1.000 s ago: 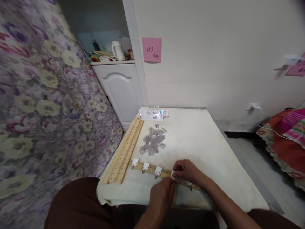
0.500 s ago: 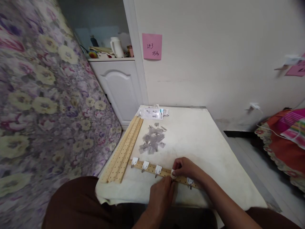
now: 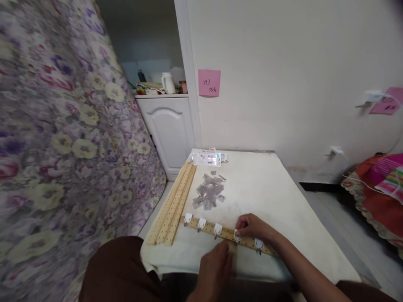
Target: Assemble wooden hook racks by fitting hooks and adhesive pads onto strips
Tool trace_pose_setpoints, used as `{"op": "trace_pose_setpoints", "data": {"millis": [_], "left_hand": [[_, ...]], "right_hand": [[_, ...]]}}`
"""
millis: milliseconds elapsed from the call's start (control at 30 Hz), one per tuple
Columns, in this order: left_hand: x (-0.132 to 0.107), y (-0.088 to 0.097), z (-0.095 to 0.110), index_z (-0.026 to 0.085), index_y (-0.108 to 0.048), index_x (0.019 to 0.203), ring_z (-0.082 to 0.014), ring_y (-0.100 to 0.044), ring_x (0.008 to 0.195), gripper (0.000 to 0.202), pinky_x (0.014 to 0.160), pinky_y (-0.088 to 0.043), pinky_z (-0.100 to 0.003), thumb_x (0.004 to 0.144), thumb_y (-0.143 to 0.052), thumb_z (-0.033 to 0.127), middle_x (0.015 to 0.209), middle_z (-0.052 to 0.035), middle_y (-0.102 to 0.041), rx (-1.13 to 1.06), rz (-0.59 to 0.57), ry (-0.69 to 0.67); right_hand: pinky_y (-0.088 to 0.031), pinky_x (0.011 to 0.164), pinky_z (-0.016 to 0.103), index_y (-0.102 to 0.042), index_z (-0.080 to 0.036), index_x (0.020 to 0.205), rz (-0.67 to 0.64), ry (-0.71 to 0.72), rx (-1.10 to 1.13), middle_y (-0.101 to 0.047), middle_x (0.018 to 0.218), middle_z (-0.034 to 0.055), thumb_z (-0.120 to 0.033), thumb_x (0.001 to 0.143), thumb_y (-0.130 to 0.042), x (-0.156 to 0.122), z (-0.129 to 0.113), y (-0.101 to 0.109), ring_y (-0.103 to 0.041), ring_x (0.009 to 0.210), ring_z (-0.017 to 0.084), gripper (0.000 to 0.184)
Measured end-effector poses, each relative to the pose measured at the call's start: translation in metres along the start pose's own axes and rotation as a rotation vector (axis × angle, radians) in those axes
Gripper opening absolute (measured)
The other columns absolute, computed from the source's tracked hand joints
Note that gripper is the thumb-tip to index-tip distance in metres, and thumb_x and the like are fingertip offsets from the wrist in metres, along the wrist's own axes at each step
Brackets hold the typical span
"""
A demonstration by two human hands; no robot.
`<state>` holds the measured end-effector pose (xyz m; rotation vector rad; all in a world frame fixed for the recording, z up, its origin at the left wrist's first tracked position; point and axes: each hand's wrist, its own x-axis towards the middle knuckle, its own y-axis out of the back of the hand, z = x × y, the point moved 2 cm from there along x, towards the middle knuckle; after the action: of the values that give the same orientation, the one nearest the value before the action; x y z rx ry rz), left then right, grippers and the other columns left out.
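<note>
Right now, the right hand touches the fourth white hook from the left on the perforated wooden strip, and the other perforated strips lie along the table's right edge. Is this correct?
Not quite: in the head view, the other perforated strips lie along the left edge of the table, not its right. The right hand touches the fourth white hook on the perforated wooden strip.

From where I stand, the right hand (image 3: 252,226) partly covers the 4th white hook (image 3: 236,238), and its forearm (image 3: 297,262) hides the right end of the holed wooden strip (image 3: 208,227). The left hand (image 3: 213,265) is blurred, so I can't tell whether its fingertips hold anything. The grey packets' (image 3: 209,192) contents look too small to identify; at right, red cloth (image 3: 371,205) runs out of view.
</note>
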<state>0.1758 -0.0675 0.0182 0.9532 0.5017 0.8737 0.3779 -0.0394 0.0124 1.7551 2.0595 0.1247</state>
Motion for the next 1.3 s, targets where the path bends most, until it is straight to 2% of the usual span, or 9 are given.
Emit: {"op": "trace_pose_setpoints", "data": {"millis": [200,367,533,700,867,1100,1300], "left_hand": [[-0.007,0.02,-0.02,0.024,-0.053,0.088,-0.0159,-0.062,0.078,0.021,0.066,-0.039,-0.025,0.089,-0.034,0.03,0.085,-0.0011,-0.068,-0.019,0.094,0.094],[0.003,0.022,-0.031,0.024,-0.053,0.094,-0.0167,-0.064,0.081,0.021,0.066,-0.038,-0.025,0.09,-0.033,0.031,0.089,-0.0006,-0.069,0.002,0.114,0.14],[0.009,0.021,-0.031,0.026,-0.054,0.094,-0.0176,-0.065,0.082,0.027,0.065,-0.037,-0.025,0.091,-0.029,0.037,0.091,-0.0001,-0.069,0.016,0.093,0.129],[0.013,0.022,-0.031,0.026,-0.056,0.093,-0.0184,-0.065,0.084,0.031,0.066,-0.038,-0.026,0.092,-0.027,0.038,0.092,-0.0007,-0.07,0.011,0.067,0.153],[0.016,0.021,-0.031,0.027,-0.056,0.096,-0.0185,-0.066,0.084,0.031,0.067,-0.04,-0.026,0.092,-0.028,0.038,0.093,-0.0004,-0.07,0.013,0.058,0.135],[0.018,0.018,-0.033,0.027,-0.056,0.098,-0.0186,-0.065,0.084,0.032,0.067,-0.04,-0.026,0.091,-0.027,0.039,0.095,-0.0013,-0.07,0.033,0.041,0.142],[0.018,0.017,-0.033,0.027,-0.057,0.1,-0.0184,-0.065,0.085,0.033,0.068,-0.04,-0.026,0.092,-0.027,0.04,0.095,-0.0006,-0.069,0.015,0.046,0.12]], "right_hand": [[-0.037,0.053,0.02,-0.067,-0.014,0.072,0.023,0.041,0.003,-0.062,0.058,-0.002,-0.029,0.065,-0.065,0.003,-0.003,0.004,-0.051,0.054,0.009,0.016],[-0.039,0.057,0.021,-0.069,-0.015,0.078,0.064,0.086,-0.018,-0.065,0.066,-0.0008,-0.023,0.067,-0.062,0.017,-0.018,-0.004,-0.054,0.06,0.011,0.016],[-0.04,0.057,0.02,-0.073,-0.017,0.081,-0.003,0.097,-0.031,-0.068,0.067,-0.0006,-0.018,0.064,-0.062,0.033,-0.032,-0.019,-0.056,0.06,0.011,0.02],[-0.04,0.056,0.021,-0.074,-0.016,0.076,-0.029,0.077,-0.029,-0.07,0.065,0.0006,-0.023,0.064,-0.065,0.041,-0.034,-0.025,-0.056,0.057,0.011,0.017],[-0.039,0.051,0.02,-0.073,-0.014,0.074,0.012,0.046,-0.051,-0.069,0.062,0.0013,-0.023,0.063,-0.064,0.043,-0.03,-0.03,-0.055,0.053,0.011,0.016],[-0.038,0.052,0.019,-0.071,-0.015,0.07,0.055,0.03,-0.109,-0.068,0.062,0.0003,-0.02,0.063,-0.061,0.043,-0.03,-0.033,-0.055,0.056,0.01,0.013],[-0.037,0.052,0.02,-0.069,-0.016,0.067,0.085,-0.004,-0.181,-0.066,0.061,0.0,-0.025,0.062,-0.065,0.046,-0.029,-0.034,-0.054,0.056,0.011,0.012]]}}
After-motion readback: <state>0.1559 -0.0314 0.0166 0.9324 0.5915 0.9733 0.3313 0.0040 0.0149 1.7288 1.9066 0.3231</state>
